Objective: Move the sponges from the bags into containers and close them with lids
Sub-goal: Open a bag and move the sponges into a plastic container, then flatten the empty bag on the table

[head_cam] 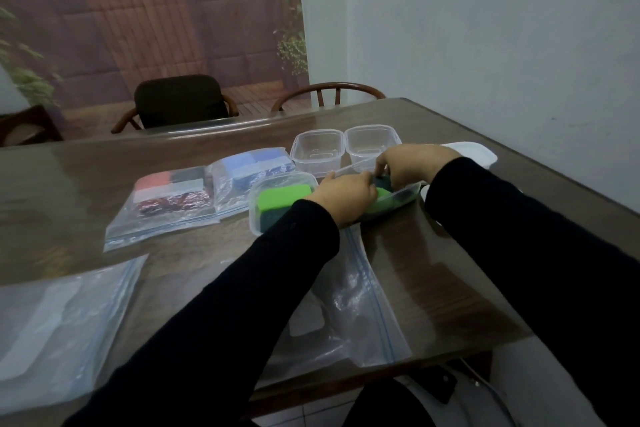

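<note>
Two clear containers sit side by side in front of me. The left container (256, 204) holds a green sponge (282, 198). In the right container (408, 192) lie more green sponges (381, 203). My left hand (343, 196) and my right hand (412, 163) both reach into that right container, fingers closed on a sponge there; which sponge each hand grips is partly hidden. Two empty containers (317, 151) (369, 142) stand behind. One bag (166, 204) of red, black and white sponges and another bag (252, 173) of blue sponges lie at left.
An empty zip bag (363, 305) lies flat between my arms. Another empty bag (59, 319) rests at the near left table edge. White lids (474, 152) lie behind my right hand. Two chairs stand at the far side. A wall is close on the right.
</note>
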Available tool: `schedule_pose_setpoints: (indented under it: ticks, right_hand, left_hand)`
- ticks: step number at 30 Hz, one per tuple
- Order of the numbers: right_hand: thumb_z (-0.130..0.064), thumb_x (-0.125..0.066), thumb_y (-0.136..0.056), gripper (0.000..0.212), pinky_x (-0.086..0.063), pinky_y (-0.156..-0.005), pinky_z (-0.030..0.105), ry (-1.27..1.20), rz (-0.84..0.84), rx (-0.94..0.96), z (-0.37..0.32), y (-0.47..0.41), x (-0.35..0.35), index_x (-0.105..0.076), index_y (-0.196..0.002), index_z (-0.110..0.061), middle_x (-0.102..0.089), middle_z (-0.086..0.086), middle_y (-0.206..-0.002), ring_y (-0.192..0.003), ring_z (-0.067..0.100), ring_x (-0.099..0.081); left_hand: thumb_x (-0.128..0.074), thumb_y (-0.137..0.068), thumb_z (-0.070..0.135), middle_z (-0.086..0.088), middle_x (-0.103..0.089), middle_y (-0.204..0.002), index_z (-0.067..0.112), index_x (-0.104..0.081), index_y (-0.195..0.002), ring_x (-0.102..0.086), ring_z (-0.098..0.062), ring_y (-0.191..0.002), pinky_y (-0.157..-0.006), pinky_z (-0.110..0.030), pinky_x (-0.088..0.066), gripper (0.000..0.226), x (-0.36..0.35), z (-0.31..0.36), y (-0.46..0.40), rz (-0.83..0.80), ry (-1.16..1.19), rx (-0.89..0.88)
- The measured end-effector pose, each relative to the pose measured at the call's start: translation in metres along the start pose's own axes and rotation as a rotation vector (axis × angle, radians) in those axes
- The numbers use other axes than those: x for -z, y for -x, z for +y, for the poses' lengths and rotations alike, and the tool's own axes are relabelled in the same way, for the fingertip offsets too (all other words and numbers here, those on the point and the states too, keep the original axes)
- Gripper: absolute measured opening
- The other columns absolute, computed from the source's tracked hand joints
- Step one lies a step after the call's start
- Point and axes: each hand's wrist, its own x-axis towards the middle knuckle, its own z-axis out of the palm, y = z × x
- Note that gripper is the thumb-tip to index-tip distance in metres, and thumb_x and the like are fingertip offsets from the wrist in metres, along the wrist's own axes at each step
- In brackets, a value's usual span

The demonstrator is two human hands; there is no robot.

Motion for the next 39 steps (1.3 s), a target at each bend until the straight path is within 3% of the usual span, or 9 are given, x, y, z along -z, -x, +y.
schedule_pose_setpoints:
  ticks: [6,16,20,22,26,29,32,36,39]
  right_hand:
    - [-0.016,-0.058,-0.086,0.043,-0.043,-0.096,0.032,-0.104,0.131,0.009,0.003,0.017,0.013,-0.054,-0.129,-0.019,-0.056,0.006,-0.132,-0.114,0.026,-0.054]
    - [-0.022,-0.053,-0.093,0.024,-0.047,-0.088,0.031,-0.654,0.412,0.132,-0.041,0.126,0.012,-0.067,-0.112,-0.016,-0.068,0.004,-0.109,-0.103,0.021,-0.062]
    - [-0.019,-0.045,-0.097,0.030,-0.052,-0.081,0.031,-0.678,0.267,0.185,-0.087,0.154,-0.002,-0.065,-0.119,-0.018,-0.069,0.002,-0.102,-0.088,0.019,-0.064]
    - [-0.013,-0.042,-0.094,0.032,-0.052,-0.071,0.028,-0.566,0.165,0.211,-0.108,0.156,-0.016,-0.065,-0.116,-0.013,-0.068,0.004,-0.099,-0.078,0.017,-0.063]
    - [-0.014,-0.045,-0.093,0.030,-0.045,-0.082,0.029,-0.300,0.106,0.188,-0.127,0.147,-0.068,-0.057,-0.120,-0.008,-0.060,0.010,-0.121,-0.110,0.026,-0.058]
    - [-0.023,-0.045,-0.095,0.043,-0.032,-0.104,0.029,-0.252,0.182,0.213,-0.120,0.143,-0.102,-0.041,-0.136,-0.010,-0.043,0.006,-0.142,-0.133,0.020,-0.039]
    - [-0.033,-0.032,-0.099,0.049,-0.015,-0.115,0.031,-0.217,0.242,0.223,-0.112,0.146,-0.108,-0.030,-0.145,-0.016,-0.027,0.002,-0.154,-0.143,0.014,-0.022]
    - [-0.045,-0.024,-0.099,0.056,-0.003,-0.119,0.037,-0.183,0.157,0.183,-0.108,0.147,-0.108,-0.016,-0.150,-0.022,-0.011,0.000,-0.160,-0.147,0.013,-0.006]
    - [-0.052,-0.022,-0.097,0.061,0.000,-0.119,0.039,-0.194,0.130,0.162,-0.105,0.145,-0.108,-0.012,-0.151,-0.025,-0.006,-0.001,-0.160,-0.147,0.012,-0.002]
  left_hand:
    - [-0.033,-0.100,0.038,-0.013,-0.042,-0.143,0.010,-0.034,-0.141,-0.044,-0.026,-0.128,-0.102,-0.033,-0.033,0.050,0.029,-0.004,0.025,-0.027,0.323,0.064]
    - [-0.033,-0.100,0.037,-0.006,-0.044,-0.142,0.024,-0.037,-0.139,-0.045,-0.023,-0.123,-0.101,-0.031,-0.034,0.041,0.076,-0.033,0.142,-0.103,0.236,0.298]
    - [-0.033,-0.100,0.033,-0.013,-0.046,-0.140,0.012,-0.043,-0.133,-0.046,-0.029,-0.124,-0.101,-0.034,-0.036,0.040,0.041,-0.019,0.163,-0.052,0.181,0.354]
    - [-0.033,-0.099,0.031,-0.015,-0.031,-0.150,0.012,-0.035,-0.140,-0.035,-0.029,-0.135,-0.110,-0.040,-0.029,0.045,0.015,-0.009,0.164,-0.037,0.094,0.317]
    - [-0.028,-0.095,0.032,-0.010,0.004,-0.159,0.013,-0.026,-0.145,-0.012,-0.026,-0.146,-0.115,-0.042,-0.018,0.053,-0.024,-0.003,0.172,0.065,-0.071,0.278]
    - [-0.004,-0.079,0.037,-0.014,-0.022,-0.156,0.011,-0.047,-0.131,-0.032,-0.028,-0.140,-0.110,-0.045,-0.029,0.073,-0.038,-0.005,0.181,0.175,-0.040,0.301]
    - [-0.028,-0.079,0.039,-0.013,-0.064,-0.123,0.010,-0.067,-0.109,-0.064,-0.028,-0.109,-0.090,-0.049,-0.049,0.057,-0.042,-0.014,0.186,0.166,-0.043,0.335]
    - [-0.008,-0.085,0.061,-0.007,-0.021,-0.157,0.022,-0.026,-0.147,-0.020,-0.024,-0.144,-0.116,-0.049,-0.013,0.074,-0.053,-0.028,0.190,0.085,-0.002,0.351]
    - [-0.018,-0.092,0.061,-0.006,-0.006,-0.160,0.023,-0.012,-0.150,-0.004,-0.023,-0.147,-0.118,-0.046,-0.003,0.069,-0.048,-0.034,0.190,0.041,0.032,0.410]
